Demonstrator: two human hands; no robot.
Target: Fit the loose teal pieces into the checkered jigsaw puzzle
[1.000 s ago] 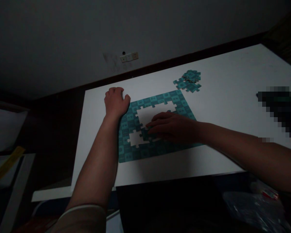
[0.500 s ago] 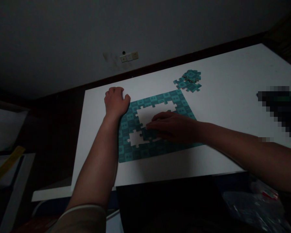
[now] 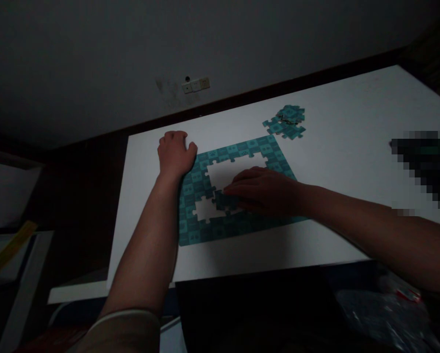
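Observation:
A teal jigsaw puzzle [image 3: 194, 230] with a checkered pattern lies on the white table, its border joined and white gaps within it. My right hand [image 3: 264, 190] reaches in from the right over the middle of the puzzle. Its fingers and thumb close on a dark teal puzzle piece [image 3: 224, 201], partly hidden under them, beside the lower-left gap. On the table at the puzzle's upper-left corner rests my left hand [image 3: 176, 153], fingers loosely curled and thumb apart, with nothing in it.
A pile of loose puzzle pieces [image 3: 288, 122] lies beyond the puzzle's upper-right corner. A pixelated dark object [image 3: 426, 166] is at the right of the white table [image 3: 345, 132]. Wall sockets [image 3: 195, 85] sit behind. Clear plastic packaging [image 3: 381, 314] is below the front edge.
My right hand has shifted very slightly right and away from me, and the puzzle piece under its fingers has moved slightly with it. My left hand has stayed still.

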